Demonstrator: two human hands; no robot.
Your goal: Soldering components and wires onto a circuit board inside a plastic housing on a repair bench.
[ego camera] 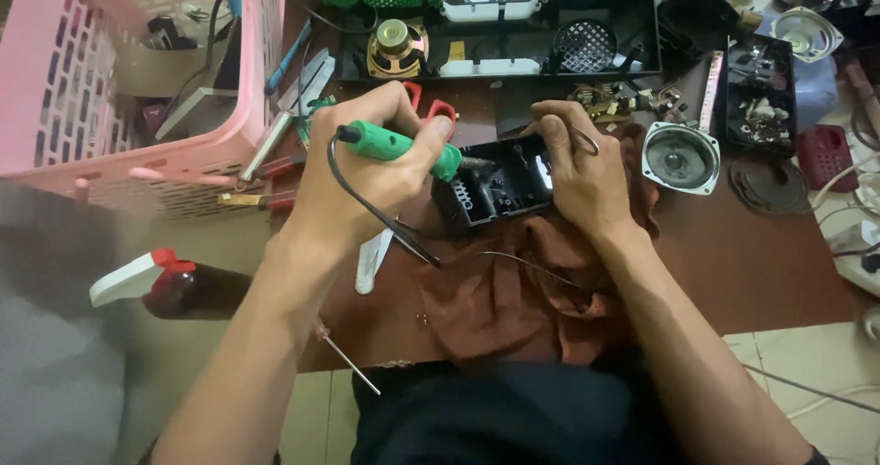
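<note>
While clamped in left hand (367,167), green soldering iron (399,144) tipped into black casing (500,185), right hand (577,167) fingers gripping casing's right side, brown cloth (513,291) beneath, speaker (680,158) right, pink basket (92,89) far left.

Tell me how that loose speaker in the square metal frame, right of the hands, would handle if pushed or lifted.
The square-framed speaker lies flat, cone up, so it would probably slide rather than roll. Its metal frame suggests it is stiff and fairly heavy for its size. The exposed cone looks easy to dent.

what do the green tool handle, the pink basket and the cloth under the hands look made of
Green tool handle: likely matte moulded plastic, uniform colour.
Pink basket: plastic, going by its moulded lattice walls.
Brown cloth: soft woven fabric, creased and bunched.
</note>
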